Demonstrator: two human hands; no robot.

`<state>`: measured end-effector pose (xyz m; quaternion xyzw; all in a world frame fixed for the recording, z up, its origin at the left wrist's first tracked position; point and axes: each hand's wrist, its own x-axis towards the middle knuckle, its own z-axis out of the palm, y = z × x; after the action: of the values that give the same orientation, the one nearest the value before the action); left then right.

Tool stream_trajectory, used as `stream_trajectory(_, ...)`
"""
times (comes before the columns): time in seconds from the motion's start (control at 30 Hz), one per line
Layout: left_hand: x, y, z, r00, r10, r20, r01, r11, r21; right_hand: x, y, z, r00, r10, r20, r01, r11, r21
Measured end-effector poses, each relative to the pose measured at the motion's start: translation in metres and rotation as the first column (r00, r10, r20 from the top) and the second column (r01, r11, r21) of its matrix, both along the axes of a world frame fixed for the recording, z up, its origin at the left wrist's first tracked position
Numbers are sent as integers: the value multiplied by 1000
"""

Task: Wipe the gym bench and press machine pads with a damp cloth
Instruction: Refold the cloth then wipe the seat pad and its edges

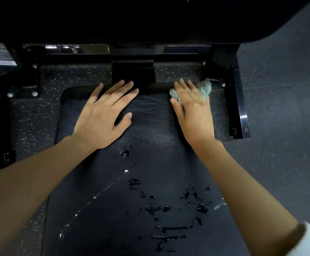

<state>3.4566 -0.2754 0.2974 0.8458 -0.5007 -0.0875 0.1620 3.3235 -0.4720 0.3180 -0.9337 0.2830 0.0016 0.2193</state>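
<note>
A black padded seat (146,182) of the press machine fills the middle of the view, with wet droplets and streaks on its near half. My left hand (106,115) lies flat on the pad's far left part, fingers spread and straight. My right hand (193,111) presses a teal cloth (205,89) onto the pad's far right corner; the cloth is bunched under my fingers and sticks out beyond them and beside my thumb. A second black pad (132,17), the backrest, spans the top of the view.
The black steel frame (238,100) runs along the right side of the seat and across behind it, with bolts and a label (1,54) at the upper left. Speckled dark rubber floor (279,108) surrounds the machine.
</note>
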Motion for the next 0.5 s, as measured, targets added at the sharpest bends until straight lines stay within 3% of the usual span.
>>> stream_trajectory(0.2,0,0,1,1000,0,4,0,1000,9,-50,29,-2,999,31,25,-30,999,-37)
stream_trajectory(0.5,2,-1,0,1000,-14,12,13,999,50,14,-21,-12,996,10,91,-17,997,76)
